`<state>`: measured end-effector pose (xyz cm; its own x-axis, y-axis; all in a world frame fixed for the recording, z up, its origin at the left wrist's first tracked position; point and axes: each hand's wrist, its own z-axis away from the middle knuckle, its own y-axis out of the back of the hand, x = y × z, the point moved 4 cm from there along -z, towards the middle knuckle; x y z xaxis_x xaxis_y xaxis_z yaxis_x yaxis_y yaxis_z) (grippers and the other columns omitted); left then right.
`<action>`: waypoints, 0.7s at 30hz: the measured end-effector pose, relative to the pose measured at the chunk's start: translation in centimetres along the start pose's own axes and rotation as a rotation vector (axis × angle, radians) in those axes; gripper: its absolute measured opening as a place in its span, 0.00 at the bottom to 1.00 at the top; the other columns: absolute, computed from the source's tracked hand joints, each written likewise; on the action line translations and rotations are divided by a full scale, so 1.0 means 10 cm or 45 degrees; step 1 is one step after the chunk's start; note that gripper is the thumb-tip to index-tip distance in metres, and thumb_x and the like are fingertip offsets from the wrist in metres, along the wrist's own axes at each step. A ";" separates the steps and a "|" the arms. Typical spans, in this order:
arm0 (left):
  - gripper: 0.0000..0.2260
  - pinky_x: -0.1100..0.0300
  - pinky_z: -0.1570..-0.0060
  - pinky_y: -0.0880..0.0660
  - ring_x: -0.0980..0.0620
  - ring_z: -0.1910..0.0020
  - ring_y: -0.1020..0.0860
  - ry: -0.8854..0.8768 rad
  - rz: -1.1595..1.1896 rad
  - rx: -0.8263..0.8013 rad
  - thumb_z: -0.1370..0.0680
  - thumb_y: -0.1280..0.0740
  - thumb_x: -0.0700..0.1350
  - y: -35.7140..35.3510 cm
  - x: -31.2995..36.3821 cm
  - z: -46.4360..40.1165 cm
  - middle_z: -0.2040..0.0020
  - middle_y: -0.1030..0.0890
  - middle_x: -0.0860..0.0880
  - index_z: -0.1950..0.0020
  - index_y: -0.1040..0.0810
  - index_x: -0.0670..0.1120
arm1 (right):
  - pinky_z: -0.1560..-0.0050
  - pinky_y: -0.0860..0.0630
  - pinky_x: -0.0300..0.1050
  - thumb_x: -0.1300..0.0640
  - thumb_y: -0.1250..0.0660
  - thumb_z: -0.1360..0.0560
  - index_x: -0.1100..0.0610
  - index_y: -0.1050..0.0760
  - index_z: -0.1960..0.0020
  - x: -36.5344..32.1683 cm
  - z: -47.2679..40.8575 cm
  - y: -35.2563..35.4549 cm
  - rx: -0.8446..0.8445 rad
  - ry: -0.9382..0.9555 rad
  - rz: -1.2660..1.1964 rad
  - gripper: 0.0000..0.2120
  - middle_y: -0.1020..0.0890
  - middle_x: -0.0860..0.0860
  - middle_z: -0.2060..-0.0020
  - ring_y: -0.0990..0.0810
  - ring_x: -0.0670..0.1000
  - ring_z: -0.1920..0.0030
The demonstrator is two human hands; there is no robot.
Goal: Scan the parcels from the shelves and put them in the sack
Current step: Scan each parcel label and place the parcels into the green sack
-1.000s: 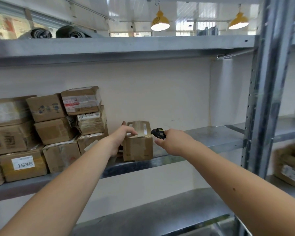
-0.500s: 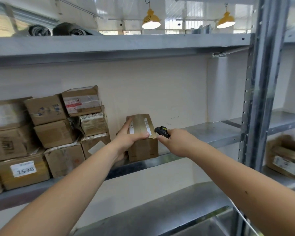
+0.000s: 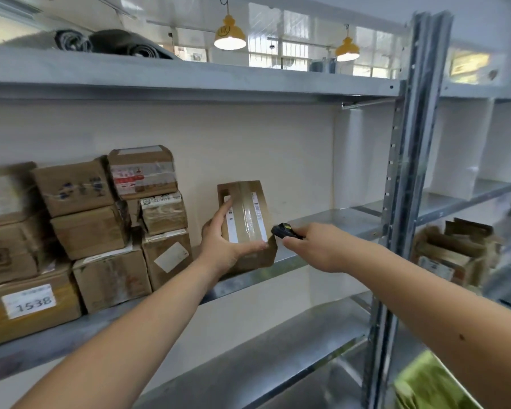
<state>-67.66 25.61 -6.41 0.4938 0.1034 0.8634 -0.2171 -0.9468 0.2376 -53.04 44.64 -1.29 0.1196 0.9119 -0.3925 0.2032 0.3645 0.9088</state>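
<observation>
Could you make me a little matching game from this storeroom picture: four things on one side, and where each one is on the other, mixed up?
Things:
1. tilted parcel
2. black scanner
3. box labelled 1538
4. dark rolled mats

Places:
A. on the top shelf
B. on the right hand
C. held by the left hand
D. at the bottom of the stack, far left

Pairs: 1-C, 2-B, 3-D, 4-A
</observation>
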 end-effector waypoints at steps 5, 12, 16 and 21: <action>0.56 0.49 0.32 0.33 0.50 0.27 0.37 -0.180 -0.277 -0.048 0.46 0.15 0.69 0.05 0.09 0.04 0.24 0.42 0.59 0.25 0.44 0.79 | 0.61 0.29 0.47 0.36 0.44 0.18 0.47 0.23 0.42 -0.12 0.27 0.11 -0.086 -0.054 0.093 0.19 0.19 0.51 0.59 0.21 0.52 0.59; 0.52 0.49 0.25 0.37 0.46 0.20 0.40 -0.381 -0.366 -0.105 0.40 0.16 0.62 0.02 0.11 0.10 0.21 0.49 0.60 0.24 0.44 0.77 | 0.65 0.30 0.47 0.36 0.44 0.18 0.49 0.21 0.41 -0.24 0.65 0.02 -0.184 -0.135 0.324 0.21 0.18 0.52 0.61 0.21 0.52 0.63; 0.53 0.50 0.25 0.37 0.46 0.20 0.41 -0.442 -0.370 -0.105 0.40 0.17 0.63 0.04 0.08 0.12 0.22 0.49 0.62 0.23 0.44 0.77 | 0.65 0.31 0.46 0.36 0.44 0.18 0.49 0.22 0.43 -0.27 0.80 0.00 -0.202 -0.167 0.399 0.20 0.19 0.51 0.62 0.22 0.52 0.63; 0.54 0.50 0.25 0.38 0.47 0.21 0.42 -0.478 -0.405 -0.099 0.38 0.14 0.58 0.06 0.07 0.11 0.21 0.49 0.62 0.23 0.44 0.76 | 0.66 0.31 0.46 0.36 0.44 0.18 0.50 0.21 0.43 -0.30 0.93 0.05 -0.193 -0.175 0.402 0.21 0.20 0.51 0.63 0.23 0.51 0.65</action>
<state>-66.52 24.81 -6.21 0.8117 0.2528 0.5265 -0.0618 -0.8592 0.5079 -44.24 40.30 -0.98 0.2847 0.9539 -0.0953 -0.0094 0.1022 0.9947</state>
